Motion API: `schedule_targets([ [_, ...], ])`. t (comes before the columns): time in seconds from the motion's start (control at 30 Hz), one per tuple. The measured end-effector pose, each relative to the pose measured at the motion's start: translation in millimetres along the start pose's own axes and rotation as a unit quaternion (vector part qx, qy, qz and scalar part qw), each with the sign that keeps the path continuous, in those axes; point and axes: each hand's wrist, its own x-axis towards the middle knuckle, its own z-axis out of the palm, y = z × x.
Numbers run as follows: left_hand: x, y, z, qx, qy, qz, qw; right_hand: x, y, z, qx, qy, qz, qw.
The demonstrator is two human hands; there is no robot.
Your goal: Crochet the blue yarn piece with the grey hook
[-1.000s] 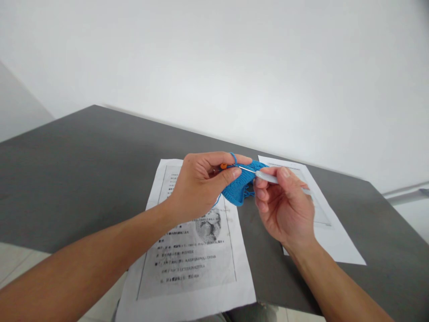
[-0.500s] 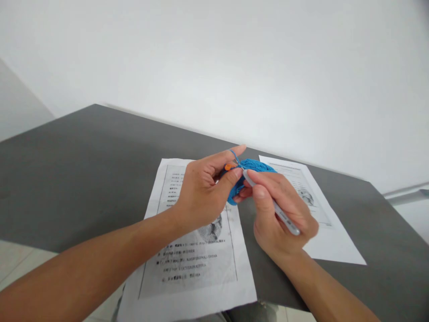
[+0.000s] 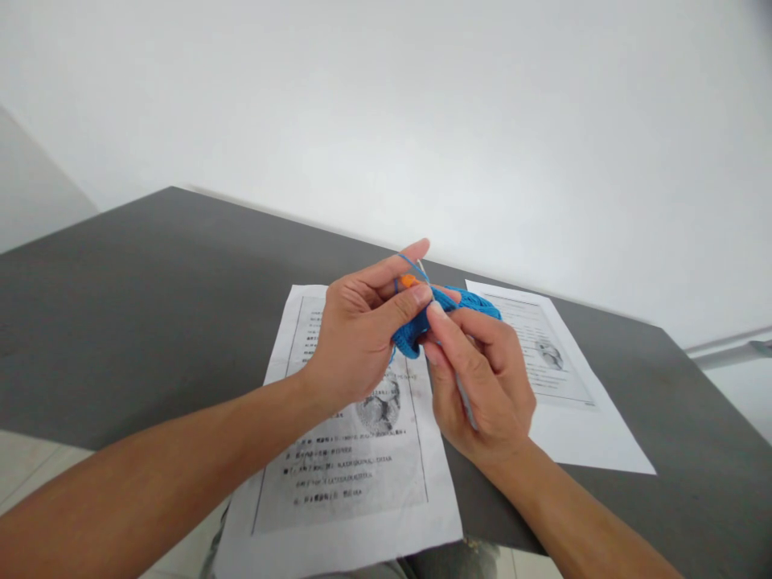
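A blue crocheted piece is held above the dark table between both hands. My left hand pinches it between thumb and fingers, with blue yarn looped over the raised forefinger and a small orange marker by the thumb. My right hand is closed round a white-handled crochet hook, whose metal tip points up into the yarn near the left forefinger.
Two printed sheets lie on the dark grey table: one under my hands with text and a picture, another to the right. A white wall rises behind. The table's near edge runs below my forearms.
My right hand swung from holding the hook level to the right, to gripping it with the tip raised toward the left forefinger. My left forefinger lifted with the yarn.
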Motion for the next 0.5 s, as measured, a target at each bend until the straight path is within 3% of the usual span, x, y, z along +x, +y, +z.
schedule_targets([
  [0.23, 2.1, 10.4, -4.2, -0.014, -0.075, -0.039, 0.996, -1.2, 7.8, -3.0, -0.025, 0.03, -0.074, 0.997],
  [0.37, 2.3, 18.6, -4.8, -0.008, -0.095, -0.055, 0.994, 2.7, 16.2, -9.9, 0.031, 0.018, -0.092, 0.995],
  [0.5, 4.0, 27.1, -5.2, 0.016, -0.079, -0.071, 0.994, 7.6, 25.5, -15.1, 0.107, 0.031, -0.083, 0.99],
])
